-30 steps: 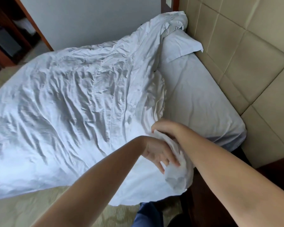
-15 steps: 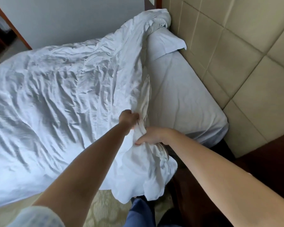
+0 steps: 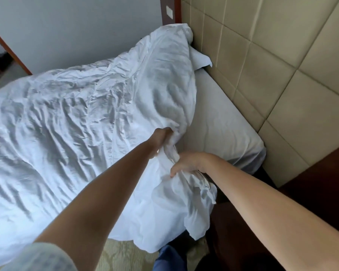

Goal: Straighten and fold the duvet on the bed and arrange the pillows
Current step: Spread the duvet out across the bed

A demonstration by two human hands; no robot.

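Lying all over the bed (image 3: 233,122) is a big white duvet (image 3: 67,133). It is full of wrinkles. It covers most of the bed, from the far wall (image 3: 76,26) down to the near edge. One part of it is bunched up high at the far end, against the headboard (image 3: 272,65). Its near corner hangs off the side of the bed, down toward the floor (image 3: 121,253).

Both hands hold the duvet along its edge by the bare sheet. The left hand (image 3: 161,136) is clenched on a fold of the duvet, and the fingers are hidden in the cloth. The right hand (image 3: 186,163) is just beside it and a bit nearer. It grasps the bunched edge too, with the thumb on top and the fingers tucked under the cloth. The two hands are close but not touching.

A white pillow (image 3: 201,60) peeks out from under the duvet at the far end. It sits by the headboard, and only one corner shows.

Next to the duvet, a strip of the bed is bare. It runs along the headboard, which is tan and made of soft squares.

Something dark brown and wooden (image 3: 321,182) stands at the right, near the bed. Down low there is a bit of blue cloth (image 3: 169,259), near the person's legs. The floor there is pale yellow.
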